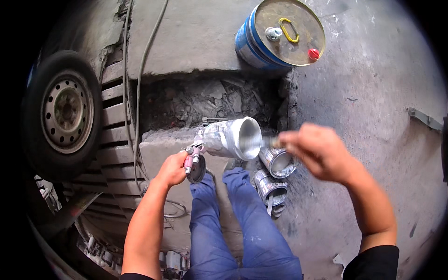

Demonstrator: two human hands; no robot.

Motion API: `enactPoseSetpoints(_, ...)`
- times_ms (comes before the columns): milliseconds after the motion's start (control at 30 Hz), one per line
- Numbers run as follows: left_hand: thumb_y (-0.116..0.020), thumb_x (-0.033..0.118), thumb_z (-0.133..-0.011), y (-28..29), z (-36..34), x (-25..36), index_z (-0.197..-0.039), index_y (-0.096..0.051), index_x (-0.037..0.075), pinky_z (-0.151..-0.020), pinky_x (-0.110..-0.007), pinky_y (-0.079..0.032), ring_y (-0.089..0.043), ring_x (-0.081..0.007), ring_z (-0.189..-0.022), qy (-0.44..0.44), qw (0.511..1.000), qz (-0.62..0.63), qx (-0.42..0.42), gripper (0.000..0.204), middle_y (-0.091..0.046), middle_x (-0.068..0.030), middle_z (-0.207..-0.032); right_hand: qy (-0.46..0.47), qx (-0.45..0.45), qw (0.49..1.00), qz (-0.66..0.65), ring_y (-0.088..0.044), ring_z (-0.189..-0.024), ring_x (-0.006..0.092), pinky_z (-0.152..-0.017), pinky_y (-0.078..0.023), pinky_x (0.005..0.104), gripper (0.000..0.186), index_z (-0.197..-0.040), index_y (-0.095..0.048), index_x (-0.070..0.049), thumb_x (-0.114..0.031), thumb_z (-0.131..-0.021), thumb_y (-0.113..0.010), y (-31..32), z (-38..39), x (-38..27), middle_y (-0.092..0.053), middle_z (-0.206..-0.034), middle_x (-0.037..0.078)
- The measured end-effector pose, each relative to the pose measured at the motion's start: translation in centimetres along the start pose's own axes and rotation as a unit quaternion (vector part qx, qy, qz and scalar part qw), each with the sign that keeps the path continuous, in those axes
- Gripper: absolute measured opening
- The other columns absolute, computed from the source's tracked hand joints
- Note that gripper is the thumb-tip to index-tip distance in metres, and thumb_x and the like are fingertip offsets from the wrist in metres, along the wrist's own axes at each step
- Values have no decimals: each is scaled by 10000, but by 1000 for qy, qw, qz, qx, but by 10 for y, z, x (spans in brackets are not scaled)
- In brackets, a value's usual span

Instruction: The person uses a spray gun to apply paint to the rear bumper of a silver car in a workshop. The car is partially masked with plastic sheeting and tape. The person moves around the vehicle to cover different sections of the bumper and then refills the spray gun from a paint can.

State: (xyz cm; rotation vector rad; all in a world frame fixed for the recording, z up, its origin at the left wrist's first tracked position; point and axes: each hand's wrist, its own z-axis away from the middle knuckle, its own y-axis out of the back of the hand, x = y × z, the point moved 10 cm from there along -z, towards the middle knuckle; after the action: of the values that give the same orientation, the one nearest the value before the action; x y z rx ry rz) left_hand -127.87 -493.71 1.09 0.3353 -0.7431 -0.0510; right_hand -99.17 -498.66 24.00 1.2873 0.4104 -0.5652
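Observation:
My left hand (173,169) is closed on a spray gun (195,151) with pink and silver parts. At the gun's far end is a large paint cup (223,138), smeared silver, lying tilted with its open white-rimmed mouth facing right. A dark round disc (197,170) hangs by the fingers of that hand; how it is held is hidden. My right hand (317,151), blurred by motion, is closed around a short-handled tool (273,141) that looks like a brush. Its blurred tip points into the mouth of the cup. Just below stand two silver-stained paint cans (280,162), (271,190).
A blue drum (268,35) with a yellow handle and red cap stands beyond a debris-filled pit (205,98). Hoses (140,88) run along slotted floor covers (113,114) at left, beside a wheel (65,112). A metal strip (424,119) lies at right.

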Motion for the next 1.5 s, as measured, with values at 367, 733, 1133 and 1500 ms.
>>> enactPoseSetpoints(367, -522, 150, -790, -8, -1, -4, -851, -529, 27, -684, -494, -437, -557, -438, -812, -25, 999, -30, 28, 138, -593, -219, -820, 19, 15, 992, 121, -562, -544, 241, -489, -468, 361, 137, -897, -614, -102, -220, -827, -626, -4, 0, -12, -523, -639, 74)
enactPoseSetpoints(733, -512, 115, -765, -4, 0, -2, -911, -549, 48, -701, -473, -446, -557, -422, -820, -50, 997, -21, 61, 165, -596, -198, -840, 23, -37, 995, 88, -548, -545, 228, -459, -443, 358, 163, -922, -612, -98, -182, -788, -652, -48, 25, -2, -499, -628, 55)
enactPoseSetpoints(1133, -521, 47, -733, 4, 3, 14, -969, -571, 64, -724, -446, -449, -554, -397, -831, -112, 989, -3, 94, 242, -593, -175, -850, 52, 25, 998, -33, -534, -497, 216, -444, -428, 347, 174, -945, -628, -77, -135, -785, -664, -47, 17, -18, -484, -584, 43)
enactPoseSetpoints(1500, -532, 47, -757, 10, 7, 15, -966, -589, 70, -712, -423, -453, -566, -381, -802, -129, 982, -30, 138, 218, -601, -163, -821, 17, -52, 998, -17, -574, -546, 253, -500, -466, 383, 109, -864, -604, -70, -176, -860, -577, -86, 4, -16, -536, -638, 56)
